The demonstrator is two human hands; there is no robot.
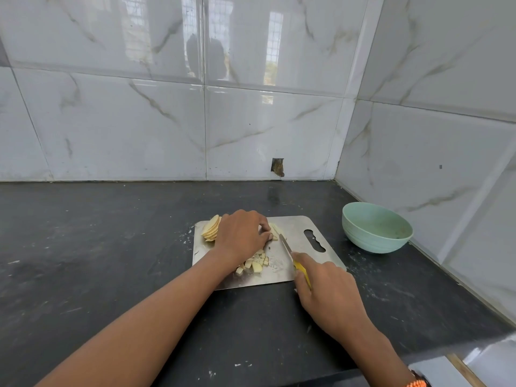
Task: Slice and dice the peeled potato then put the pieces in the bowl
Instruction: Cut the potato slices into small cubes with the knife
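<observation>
**Friend:** What do you see from the camera on your head?

**Me:** I see my two hands over a shiny metal cutting board (300, 229). The board lies on a dark counter (111, 233), in a corner with white marble tiles (139, 121).

**Friend:** What is your left hand doing?

**Me:** My left hand (241, 234) is on the far part of the board. Its fingers are curled over some potato strips (275, 231) and hold them down. I can only see the ends of the strips poking out by my fingertips.

**Friend:** And your right hand?

**Me:** My right hand (325, 289) grips a knife (289, 251) by its yellow handle. My pointing finger lies along the top of it. The blade points away from me, and its tip is right next to the strips and my left fingertips. I cannot tell if the blade is touching the potato.

**Friend:** Where is the rest of the potato?

**Me:** A stack of thin potato slices (211, 229) leans at the far left corner of the board, just beside the back of my left hand. A little pile of diced pieces (255, 263) sits on the near part of the board, by my left wrist.

**Friend:** And the bowl?

**Me:** The green bowl (375, 236) stands on the counter to the right of the board, near the side wall. I see no potato in it. There is also an orange band (416, 383) on my right wrist.
</observation>
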